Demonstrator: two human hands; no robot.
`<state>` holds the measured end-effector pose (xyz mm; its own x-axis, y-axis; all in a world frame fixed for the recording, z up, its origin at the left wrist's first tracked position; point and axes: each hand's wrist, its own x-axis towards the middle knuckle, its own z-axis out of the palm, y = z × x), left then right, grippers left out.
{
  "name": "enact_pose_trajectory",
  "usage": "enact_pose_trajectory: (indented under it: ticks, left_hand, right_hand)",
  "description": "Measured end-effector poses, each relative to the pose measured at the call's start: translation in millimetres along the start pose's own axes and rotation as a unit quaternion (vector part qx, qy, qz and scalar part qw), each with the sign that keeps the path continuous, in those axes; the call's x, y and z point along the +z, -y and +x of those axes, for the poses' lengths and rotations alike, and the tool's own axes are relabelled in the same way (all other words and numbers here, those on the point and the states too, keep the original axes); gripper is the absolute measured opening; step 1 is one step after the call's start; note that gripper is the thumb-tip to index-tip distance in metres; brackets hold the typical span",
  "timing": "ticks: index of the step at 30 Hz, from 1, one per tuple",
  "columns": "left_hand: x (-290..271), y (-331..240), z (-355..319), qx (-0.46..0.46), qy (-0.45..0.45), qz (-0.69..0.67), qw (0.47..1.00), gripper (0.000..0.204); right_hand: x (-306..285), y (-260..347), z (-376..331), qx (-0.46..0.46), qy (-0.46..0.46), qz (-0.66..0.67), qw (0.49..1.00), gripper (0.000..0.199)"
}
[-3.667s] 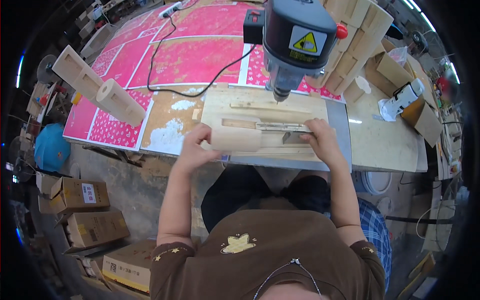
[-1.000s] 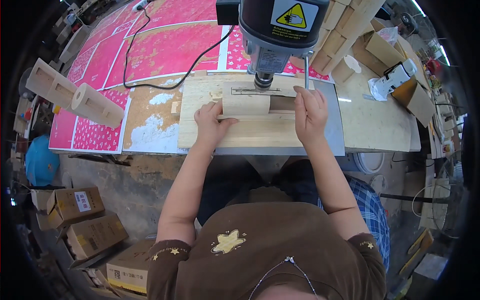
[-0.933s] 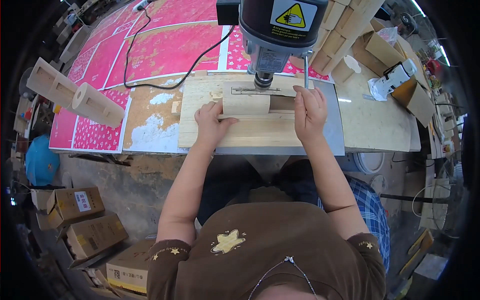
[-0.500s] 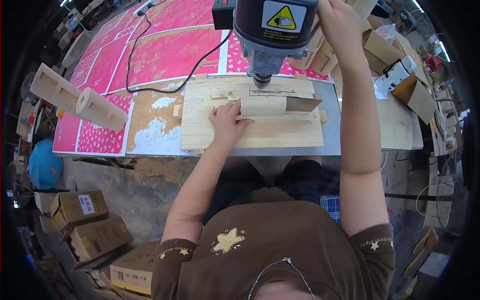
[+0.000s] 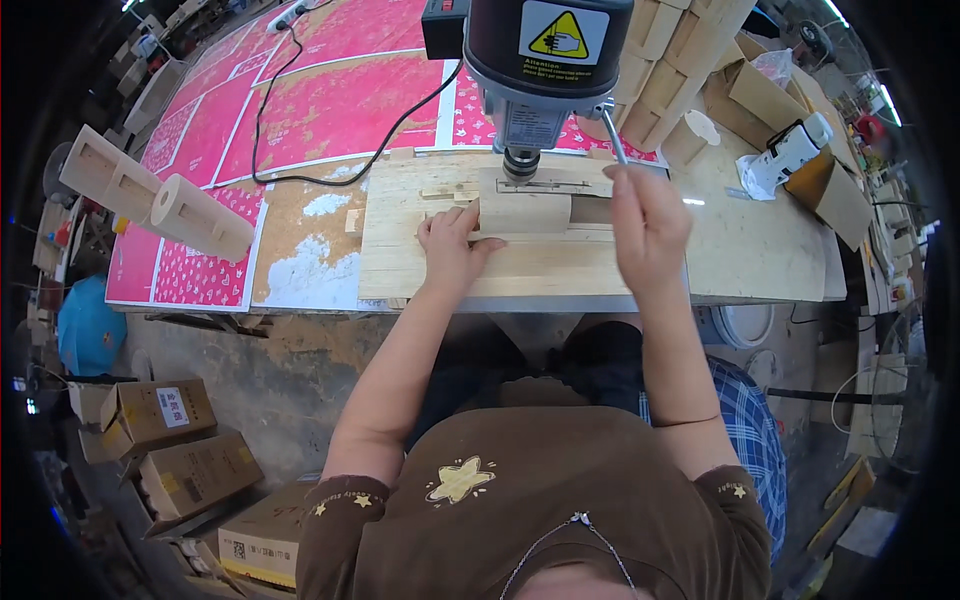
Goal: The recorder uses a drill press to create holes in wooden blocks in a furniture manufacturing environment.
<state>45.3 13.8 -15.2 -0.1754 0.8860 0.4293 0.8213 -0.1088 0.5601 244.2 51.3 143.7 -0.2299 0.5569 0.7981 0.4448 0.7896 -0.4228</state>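
my left hand (image 5: 452, 246) lies flat with fingers spread on the wooden block (image 5: 524, 212), pressing it against the plywood base board (image 5: 440, 275) right under the chuck of the drill press (image 5: 540, 60). my right hand (image 5: 648, 222) is raised just right of the block, fingers curled up around the thin metal feed lever (image 5: 614, 150) that slants down from the machine head; how firmly it is clasped i cannot tell. the board sits on the workbench (image 5: 760, 250), beside pink patterned sheets (image 5: 330, 100). two hollow wooden boxes (image 5: 160, 200) lie off to my left.
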Motion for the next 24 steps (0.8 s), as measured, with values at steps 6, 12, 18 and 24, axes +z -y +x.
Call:
enact_pose_trajectory:
  ticks: [6, 12, 18, 24]
  left_hand:
    - [-1, -3, 4, -0.011, 0.026, -0.001, 1.0, 0.062]
    - [3, -1, 4, -0.006, 0.009, -0.007, 1.0, 0.061]
    - [-8, -6, 7, -0.036, 0.038, -0.028, 0.998, 0.058]
    - [-17, -17, 12, -0.08, 0.033, -0.098, 0.991, 0.049]
  right_hand:
    - [34, -39, -38, -0.024, -0.024, -0.009, 0.999, 0.008]
    - [8, -24, -8, -0.064, -0.048, -0.028, 0.996, 0.005]
    - [10, -30, 124, 0.05, -0.035, -0.059, 0.996, 0.019]
    - [15, -78, 102, -0.013, 0.041, -0.048, 0.998, 0.025]
